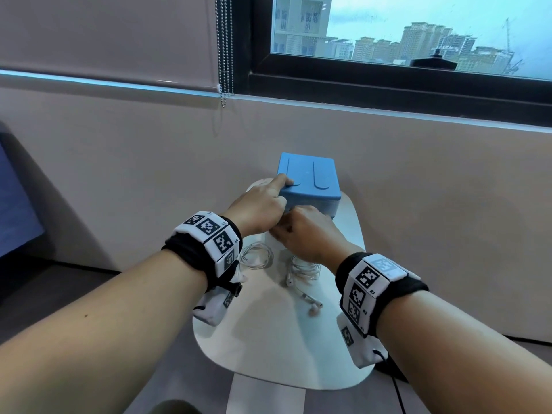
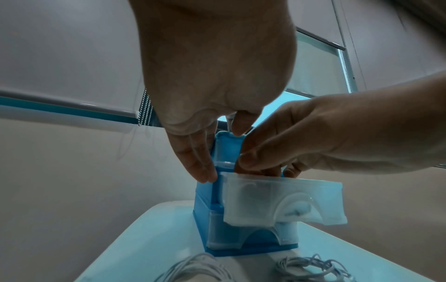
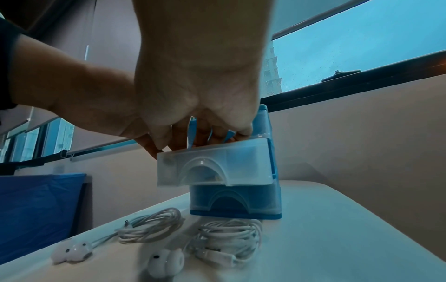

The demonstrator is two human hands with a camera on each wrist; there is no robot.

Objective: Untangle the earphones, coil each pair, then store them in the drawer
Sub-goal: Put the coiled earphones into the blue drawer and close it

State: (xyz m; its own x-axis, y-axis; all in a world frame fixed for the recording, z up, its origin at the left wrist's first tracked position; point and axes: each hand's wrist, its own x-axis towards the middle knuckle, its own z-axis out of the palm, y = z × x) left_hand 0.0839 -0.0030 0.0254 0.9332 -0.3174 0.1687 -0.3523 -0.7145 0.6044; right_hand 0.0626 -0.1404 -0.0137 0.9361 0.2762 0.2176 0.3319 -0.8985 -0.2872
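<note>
A blue drawer box (image 1: 309, 180) stands at the far end of the white table (image 1: 268, 339). My left hand (image 1: 263, 204) holds the box, with fingers (image 2: 200, 164) down its left side and one digit on its top. The translucent top drawer (image 2: 277, 200) (image 3: 217, 164) is pulled out. My right hand (image 1: 307, 231) grips its front rim, with fingers inside it (image 3: 205, 133). Two coiled white earphone pairs lie in front of the box: the left coil (image 1: 257, 256) (image 3: 152, 225) and the right coil (image 1: 304, 270) (image 3: 231, 234). What the drawer holds is hidden.
The lower drawer (image 2: 251, 236) is closed. The wall stands close behind the box, under a window (image 1: 418, 40). A bead chain (image 1: 225, 49) hangs at the back left. A blue surface (image 3: 41, 209) is off the table's left side.
</note>
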